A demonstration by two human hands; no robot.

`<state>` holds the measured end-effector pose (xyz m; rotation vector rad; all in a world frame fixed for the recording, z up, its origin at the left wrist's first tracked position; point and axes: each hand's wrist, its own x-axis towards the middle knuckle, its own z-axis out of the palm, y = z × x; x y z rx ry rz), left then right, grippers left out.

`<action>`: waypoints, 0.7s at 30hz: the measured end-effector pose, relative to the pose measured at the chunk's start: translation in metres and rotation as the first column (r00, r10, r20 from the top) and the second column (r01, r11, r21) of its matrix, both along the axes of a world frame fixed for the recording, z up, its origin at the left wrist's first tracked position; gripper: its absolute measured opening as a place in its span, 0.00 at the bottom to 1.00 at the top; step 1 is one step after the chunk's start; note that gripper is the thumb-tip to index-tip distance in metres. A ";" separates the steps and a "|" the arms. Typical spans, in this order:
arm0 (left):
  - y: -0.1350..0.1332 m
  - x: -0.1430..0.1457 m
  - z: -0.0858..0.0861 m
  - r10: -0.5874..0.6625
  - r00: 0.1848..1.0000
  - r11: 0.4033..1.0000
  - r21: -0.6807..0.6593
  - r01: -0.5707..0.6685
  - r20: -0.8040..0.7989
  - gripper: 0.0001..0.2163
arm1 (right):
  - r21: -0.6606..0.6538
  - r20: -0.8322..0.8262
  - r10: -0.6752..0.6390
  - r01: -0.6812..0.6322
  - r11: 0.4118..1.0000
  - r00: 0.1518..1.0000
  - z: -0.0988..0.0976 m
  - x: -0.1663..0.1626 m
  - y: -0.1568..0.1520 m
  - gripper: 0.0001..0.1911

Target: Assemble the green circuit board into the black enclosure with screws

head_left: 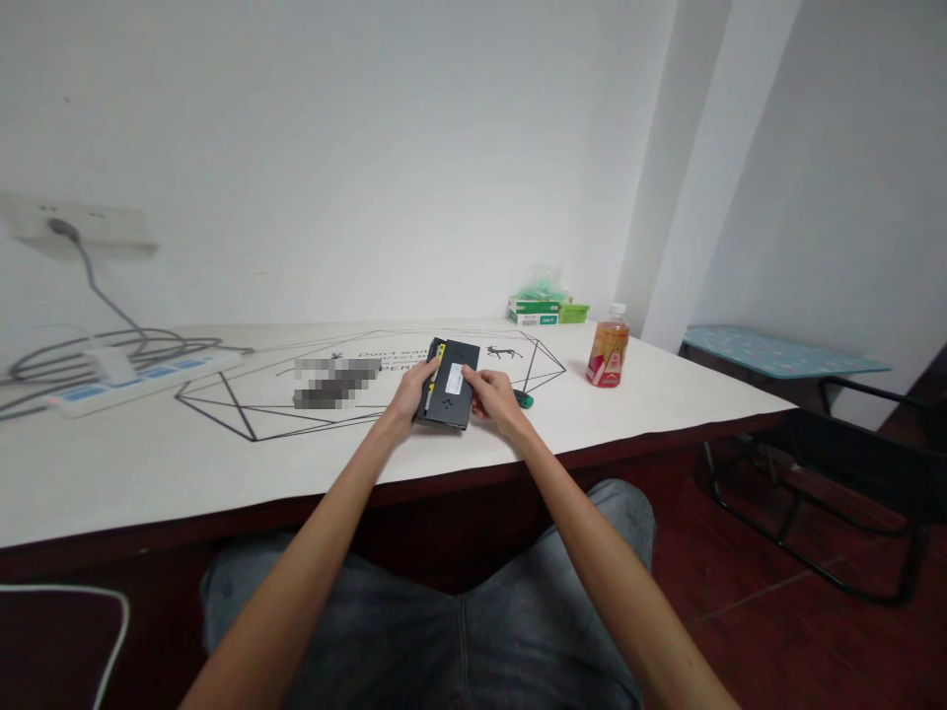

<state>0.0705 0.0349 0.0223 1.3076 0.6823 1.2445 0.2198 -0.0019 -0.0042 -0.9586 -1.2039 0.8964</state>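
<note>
Above the near part of the white table, both hands hold a flat black case [450,402]. It bears a white label in the middle of its face, and yellow shows along its left side. My left hand [411,390] grips the left edge, thumb on top. My right hand [494,396] closes on the right edge, with its thumb by the label. Just right of that hand lies a small green and black object [524,399], partly hidden, whose kind I cannot make out.
A drink bottle [608,347] stands to the right. Green and white boxes [536,314] sit by the wall. At left lie a power strip [140,383] and coiled grey cable [170,343]. A blurred-out dark patch [334,385] is left of my hands. The table [244,483] has a dark front edge.
</note>
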 end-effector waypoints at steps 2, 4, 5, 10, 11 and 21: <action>0.000 0.001 0.000 -0.008 1.000 1.000 -0.025 0.008 0.015 0.17 | 0.008 0.001 0.011 -0.011 1.000 1.000 -0.002 0.001 0.002 0.28; -0.001 0.001 -0.001 -0.021 1.000 0.998 -0.058 0.022 0.020 0.17 | 0.011 0.011 0.014 -0.014 1.000 1.000 -0.003 0.001 0.003 0.28; -0.002 0.000 0.000 -0.025 0.999 0.997 -0.068 0.026 0.021 0.17 | 0.012 0.014 0.014 -0.014 1.000 1.000 -0.003 0.002 0.004 0.28; -0.006 -0.001 0.001 -0.033 0.999 0.996 -0.080 0.034 0.015 0.16 | 0.008 0.016 0.021 -0.021 1.000 1.000 -0.004 0.003 0.004 0.28; -0.006 -0.001 0.001 -0.036 0.999 0.996 -0.084 0.037 0.012 0.16 | 0.004 0.020 0.028 -0.028 1.000 0.999 -0.003 0.003 0.003 0.28; -0.005 0.001 0.001 -0.013 0.999 0.996 -0.092 0.017 0.047 0.15 | 0.040 -0.034 -0.037 0.038 0.998 0.999 0.005 0.000 -0.003 0.27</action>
